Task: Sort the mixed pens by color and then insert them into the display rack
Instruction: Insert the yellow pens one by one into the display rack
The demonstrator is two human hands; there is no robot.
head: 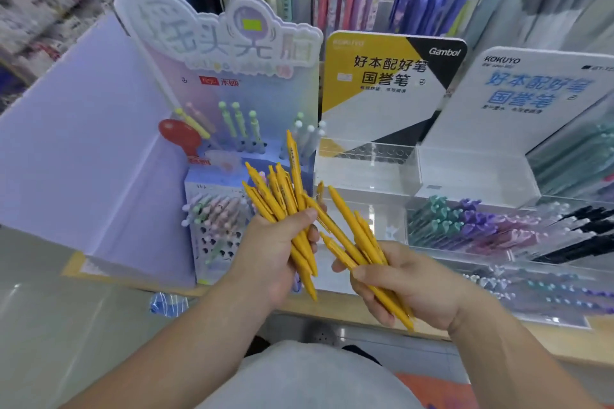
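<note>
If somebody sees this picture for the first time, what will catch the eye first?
The eye goes first to the bunch of yellow pens gripped in the left hand at centre. A second bunch is held in the right hand beside it. Behind them stands a yellow and black sign, above a clear rack.

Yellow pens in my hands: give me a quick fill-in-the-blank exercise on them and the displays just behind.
1. The left hand and the right hand both grip pens coloured ____.
2. The Gambol sign is yellow, white and ____.
3. The clear acrylic rack below that sign holds ____ pens.
4. The white sign to its right reads ____ at the top.
Missing words: yellow; black; no; KOKUYO.
</note>
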